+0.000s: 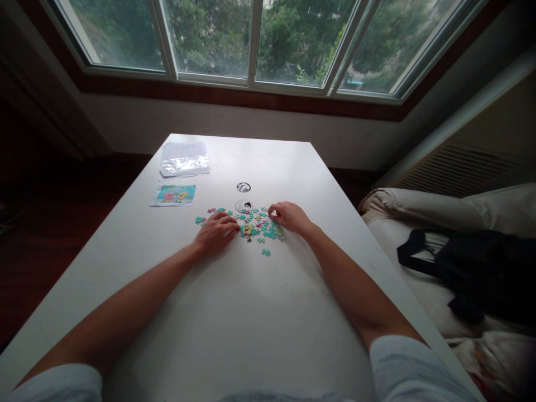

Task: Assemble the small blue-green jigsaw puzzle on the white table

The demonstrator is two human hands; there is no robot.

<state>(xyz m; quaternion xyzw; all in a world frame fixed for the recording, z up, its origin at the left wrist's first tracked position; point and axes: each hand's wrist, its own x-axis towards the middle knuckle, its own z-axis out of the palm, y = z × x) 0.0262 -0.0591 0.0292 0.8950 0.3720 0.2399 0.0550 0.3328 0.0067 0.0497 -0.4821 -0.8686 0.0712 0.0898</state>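
Observation:
Loose jigsaw puzzle pieces (271, 234), mostly teal with some pink and yellow, lie scattered on the white table (251, 312). A yellow puzzle section (247, 229) with a cartoon face is among them. My left hand (216, 231) rests palm down at the left of the pieces, its fingers stretched toward the yellow section and touching its edge. At the right of the pile, my right hand (291, 216) has thumb and forefinger pinched together at a puzzle piece, which the fingers mostly hide. One teal piece (266, 252) lies apart, nearer to me.
Behind the pile are a round metal-looking lid (243, 206) and a dark-and-white disc (243, 187). A small cartoon picture sheet (176, 195) and a clear plastic sleeve (185, 159) lie at the back left. Right of the table, a cream sofa (402, 240) bears dark clothing (489, 268).

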